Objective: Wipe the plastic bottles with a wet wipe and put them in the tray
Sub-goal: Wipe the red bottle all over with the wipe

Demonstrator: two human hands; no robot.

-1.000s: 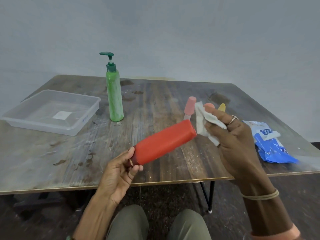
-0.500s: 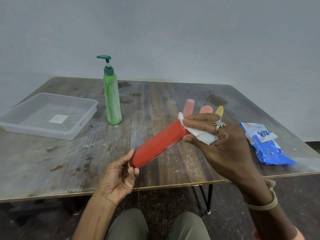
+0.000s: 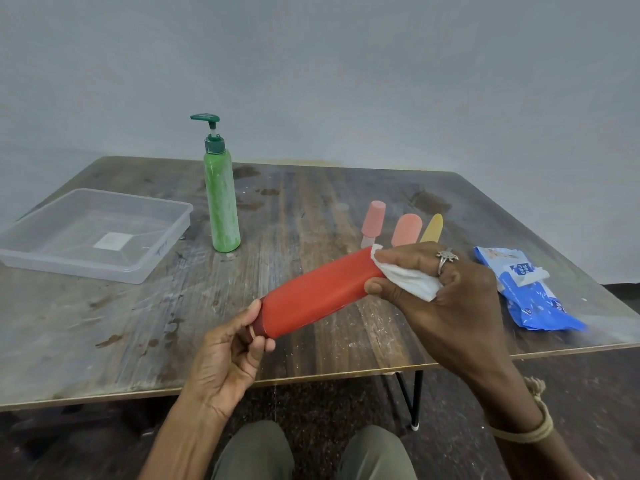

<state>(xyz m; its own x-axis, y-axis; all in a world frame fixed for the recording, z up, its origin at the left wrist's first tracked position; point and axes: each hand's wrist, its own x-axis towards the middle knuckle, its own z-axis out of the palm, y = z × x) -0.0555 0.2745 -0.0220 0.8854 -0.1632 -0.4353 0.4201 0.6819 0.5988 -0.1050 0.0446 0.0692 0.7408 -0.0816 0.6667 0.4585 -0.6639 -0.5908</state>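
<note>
A worn wooden table is filling most of the view, seen from above by a seated person. At its far left a clear plastic tray is sitting with no bottles in it, so nothing appears to be put away yet.

Above the near edge of the table, a red bottle is being held in the air, tilted, with its cap end toward the person. The left hand is gripping that cap end with curled fingers and thumb. The right hand is pinching a white wet wipe against the bottle's far end, so wiping of this bottle seems to be under way.

A tall green pump bottle is standing upright near the tray, apart from it. A blue pack of wipes is lying at the right edge. Behind the right hand, three small bottles are waiting: pink, peach and yellow. By this reading, four bottles are left to wipe, and all five to place.
</note>
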